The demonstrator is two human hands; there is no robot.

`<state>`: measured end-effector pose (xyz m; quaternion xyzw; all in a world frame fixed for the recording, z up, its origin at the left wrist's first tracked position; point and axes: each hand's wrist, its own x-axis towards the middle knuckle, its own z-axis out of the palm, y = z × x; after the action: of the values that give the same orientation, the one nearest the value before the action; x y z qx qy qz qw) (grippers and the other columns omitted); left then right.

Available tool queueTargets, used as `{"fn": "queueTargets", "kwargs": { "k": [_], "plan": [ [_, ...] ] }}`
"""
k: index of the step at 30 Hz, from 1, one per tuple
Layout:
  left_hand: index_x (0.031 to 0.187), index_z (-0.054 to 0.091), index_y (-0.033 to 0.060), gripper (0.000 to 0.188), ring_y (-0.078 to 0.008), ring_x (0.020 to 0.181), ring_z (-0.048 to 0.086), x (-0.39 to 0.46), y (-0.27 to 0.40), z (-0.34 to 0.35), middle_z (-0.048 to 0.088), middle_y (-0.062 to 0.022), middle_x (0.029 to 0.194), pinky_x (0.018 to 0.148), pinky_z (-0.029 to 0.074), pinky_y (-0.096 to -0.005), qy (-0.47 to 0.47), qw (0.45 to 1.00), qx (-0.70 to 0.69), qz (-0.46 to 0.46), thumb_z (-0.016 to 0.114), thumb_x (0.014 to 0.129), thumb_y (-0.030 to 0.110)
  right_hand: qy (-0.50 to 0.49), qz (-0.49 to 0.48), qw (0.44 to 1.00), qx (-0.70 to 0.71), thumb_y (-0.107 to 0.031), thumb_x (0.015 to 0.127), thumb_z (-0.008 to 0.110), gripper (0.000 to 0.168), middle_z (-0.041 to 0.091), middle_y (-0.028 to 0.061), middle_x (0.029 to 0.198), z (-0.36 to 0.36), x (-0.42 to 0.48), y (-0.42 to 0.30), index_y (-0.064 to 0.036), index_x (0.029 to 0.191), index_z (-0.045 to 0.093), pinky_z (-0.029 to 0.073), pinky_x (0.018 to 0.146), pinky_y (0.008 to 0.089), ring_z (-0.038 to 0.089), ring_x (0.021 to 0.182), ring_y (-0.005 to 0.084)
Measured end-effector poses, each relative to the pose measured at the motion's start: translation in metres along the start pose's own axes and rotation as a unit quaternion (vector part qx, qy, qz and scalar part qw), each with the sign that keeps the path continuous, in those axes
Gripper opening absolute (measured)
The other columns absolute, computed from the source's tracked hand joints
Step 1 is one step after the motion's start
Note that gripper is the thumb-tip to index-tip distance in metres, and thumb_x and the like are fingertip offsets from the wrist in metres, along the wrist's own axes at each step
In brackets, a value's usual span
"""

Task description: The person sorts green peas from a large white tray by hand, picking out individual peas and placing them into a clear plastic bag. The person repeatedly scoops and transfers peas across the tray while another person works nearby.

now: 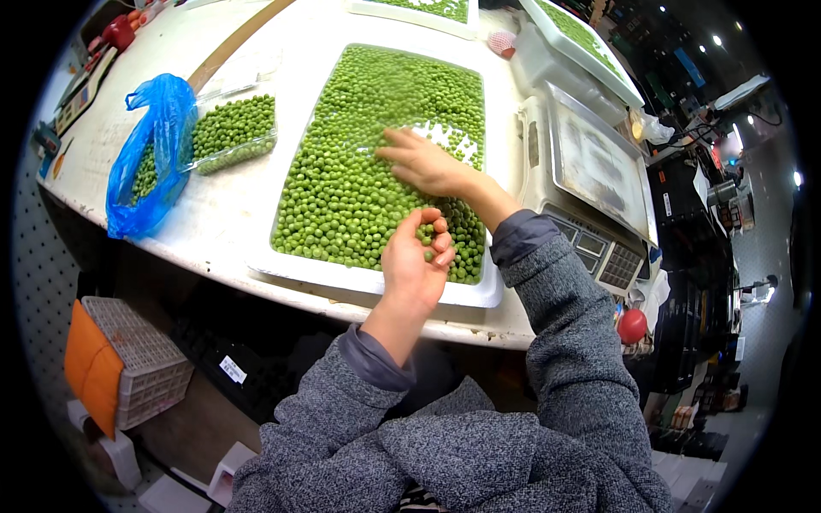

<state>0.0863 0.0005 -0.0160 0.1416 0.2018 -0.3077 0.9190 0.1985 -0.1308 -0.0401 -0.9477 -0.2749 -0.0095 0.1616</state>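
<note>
A white foam tray (333,276) full of shelled green peas (340,205) lies before me on a white table. Over its near right part, my left hand (418,256) is turned palm up with fingers curled around a few peas. My right hand (426,163) is farther in, palm down on the peas with fingers spread and nothing gripped. Just beyond its wrist, the tray's white bottom shows between scattered peas.
Left of the tray are a clear plastic box (234,128) of peas and a blue plastic bag (163,141) with peas inside. A weighing scale (600,173) stands close on the right. More foam trays (442,25) of peas sit at the back. The table's front edge (295,301) runs below my wrists.
</note>
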Motion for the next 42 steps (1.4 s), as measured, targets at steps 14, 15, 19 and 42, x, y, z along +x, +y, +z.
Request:
{"fn": "queueTargets", "kwargs": {
  "k": [14,15,19,42],
  "plan": [
    [0.087,0.046,0.0021,0.015,-0.0122,0.054,0.038,-0.002,-0.001,0.004,0.045,-0.006,0.074,0.043,0.03,-0.0222,0.011,1.0,0.008,-0.001,0.042,0.088,0.016,0.165,0.245,0.953,0.071,-0.012,0.068,0.057,0.021,0.063,0.0142,0.086,-0.036,-0.014,0.076,-0.005,0.085,0.065,0.046,0.074,0.0344,0.06,0.08,0.0283],
    [0.087,0.046,0.002,0.015,-0.0122,0.054,0.038,-0.002,0.0,0.004,0.045,-0.006,0.074,0.043,0.03,-0.0222,0.013,1.0,0.008,0.001,0.042,0.088,0.016,0.157,0.229,0.961,0.017,-0.013,0.067,0.056,0.021,0.062,0.0151,0.085,-0.032,-0.007,0.075,-0.006,0.084,0.066,0.046,0.073,0.0358,0.059,0.08,0.0304],
    [0.087,0.046,0.0017,0.016,-0.0122,0.055,0.038,-0.001,-0.001,0.002,0.045,-0.0061,0.074,0.043,0.03,-0.0223,0.011,1.0,0.01,-0.001,0.041,0.089,0.016,0.101,0.254,0.958,-0.088,-0.012,0.067,0.051,0.018,0.062,0.0149,0.083,-0.025,0.009,0.075,-0.008,0.078,0.065,0.046,0.073,0.0389,0.058,0.079,0.0328],
    [0.087,0.047,0.0019,0.017,-0.0123,0.055,0.039,-0.002,0.001,0.001,0.046,-0.0064,0.074,0.044,0.031,-0.0225,0.005,1.0,0.008,-0.003,0.041,0.089,0.018,0.024,0.183,0.978,-0.095,-0.008,0.063,0.063,0.013,0.061,0.0126,0.076,-0.038,0.019,0.091,-0.005,0.075,0.065,0.046,0.067,0.0351,0.058,0.073,0.0274]
  ]
}}
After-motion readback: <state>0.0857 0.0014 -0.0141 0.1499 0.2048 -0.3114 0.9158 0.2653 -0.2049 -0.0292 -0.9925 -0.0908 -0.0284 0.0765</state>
